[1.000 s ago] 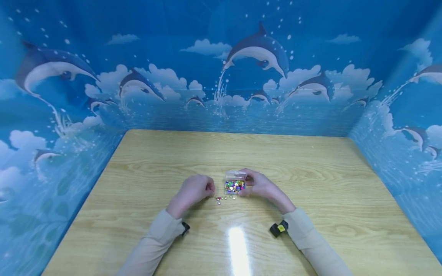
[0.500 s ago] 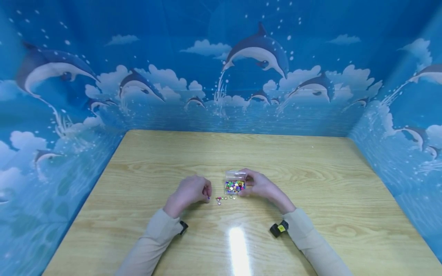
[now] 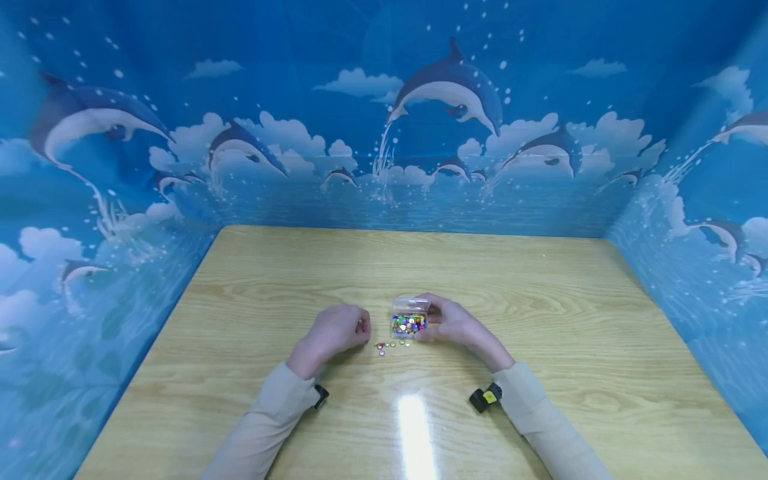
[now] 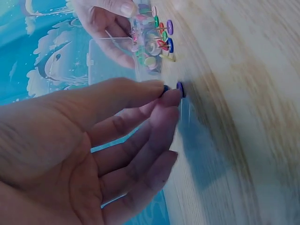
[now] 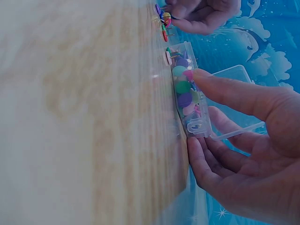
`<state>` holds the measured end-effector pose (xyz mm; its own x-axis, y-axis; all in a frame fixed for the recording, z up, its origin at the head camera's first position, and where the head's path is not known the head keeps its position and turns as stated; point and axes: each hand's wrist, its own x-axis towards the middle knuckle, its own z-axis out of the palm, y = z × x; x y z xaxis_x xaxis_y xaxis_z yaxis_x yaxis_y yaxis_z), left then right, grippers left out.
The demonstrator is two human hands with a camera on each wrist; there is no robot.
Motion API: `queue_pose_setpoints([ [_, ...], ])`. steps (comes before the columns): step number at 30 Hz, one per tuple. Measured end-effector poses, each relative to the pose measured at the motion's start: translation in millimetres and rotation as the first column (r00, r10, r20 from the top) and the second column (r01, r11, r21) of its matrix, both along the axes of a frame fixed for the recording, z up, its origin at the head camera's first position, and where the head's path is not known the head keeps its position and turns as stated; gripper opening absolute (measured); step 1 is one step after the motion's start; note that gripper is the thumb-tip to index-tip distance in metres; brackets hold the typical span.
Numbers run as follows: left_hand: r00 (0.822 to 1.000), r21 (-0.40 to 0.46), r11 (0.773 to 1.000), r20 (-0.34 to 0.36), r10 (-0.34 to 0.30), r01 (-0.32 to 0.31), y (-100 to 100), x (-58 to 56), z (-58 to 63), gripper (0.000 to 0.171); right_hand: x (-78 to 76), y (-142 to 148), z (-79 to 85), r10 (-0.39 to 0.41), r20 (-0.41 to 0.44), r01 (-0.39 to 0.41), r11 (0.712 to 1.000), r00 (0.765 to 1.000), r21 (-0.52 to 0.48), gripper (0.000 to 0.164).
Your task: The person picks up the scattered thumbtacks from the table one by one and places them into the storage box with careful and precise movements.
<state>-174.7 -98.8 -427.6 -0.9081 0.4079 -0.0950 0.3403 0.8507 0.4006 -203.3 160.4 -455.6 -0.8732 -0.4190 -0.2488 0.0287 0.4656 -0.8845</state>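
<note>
A small clear plastic box full of coloured push pins stands on the wooden table with its lid hinged open. My right hand grips the box from its right side, thumb on the rim and fingers against the end. A few loose push pins lie on the table just in front of the box. My left hand is left of them, fingers curled. In the left wrist view my left hand pinches a blue push pin between thumb and forefinger, close against the table.
Blue walls printed with dolphins close in the table on the left, back and right. A bright glare patch lies on the wood near the front edge. Both sleeves reach in from the front.
My left hand dipped to the table left of the loose pins, then shifted slightly up and right with the blue pin. The right hand and box stayed still.
</note>
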Motion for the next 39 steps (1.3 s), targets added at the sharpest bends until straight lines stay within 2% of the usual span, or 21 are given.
queue_pose_setpoints([
  [4,0.999,0.053,0.999,-0.043,0.017,-0.014,2,-1.0,2.3,0.009,-0.1,0,-0.3,-0.006,-0.010,0.006,1.000,1.000,0.011,0.072],
  [10,0.997,0.150,0.988,-0.056,0.049,-0.040,7,-2.7,4.8,0.009,-0.5,0,-0.7,-0.002,-0.008,0.002,1.000,1.000,0.009,0.074],
  [18,0.998,0.216,0.976,-0.049,0.030,-0.019,21,-4.6,5.2,0.008,-0.4,2,-2.2,0.005,0.020,-0.004,0.999,1.000,-0.038,0.071],
  [25,0.999,0.284,0.959,-0.051,0.019,-0.003,39,-8.5,6.2,0.007,-0.8,2,-2.2,0.023,-0.001,-0.023,0.999,1.000,-0.025,0.069],
  [28,0.996,0.290,0.957,-0.084,0.029,-0.004,44,-8.9,4.8,0.005,-1.0,2,-2.7,0.029,-0.010,-0.029,0.999,1.000,-0.032,0.067],
  [32,0.993,0.286,0.958,-0.104,0.060,-0.028,44,-9.1,3.3,0.010,-0.9,1,-3.2,0.030,-0.010,-0.031,0.999,0.999,-0.036,0.066],
  [39,0.995,0.240,0.968,-0.046,0.091,-0.077,28,-6.8,7.4,0.004,-0.1,0,-1.5,0.025,-0.023,-0.026,1.000,0.999,-0.017,0.069],
])
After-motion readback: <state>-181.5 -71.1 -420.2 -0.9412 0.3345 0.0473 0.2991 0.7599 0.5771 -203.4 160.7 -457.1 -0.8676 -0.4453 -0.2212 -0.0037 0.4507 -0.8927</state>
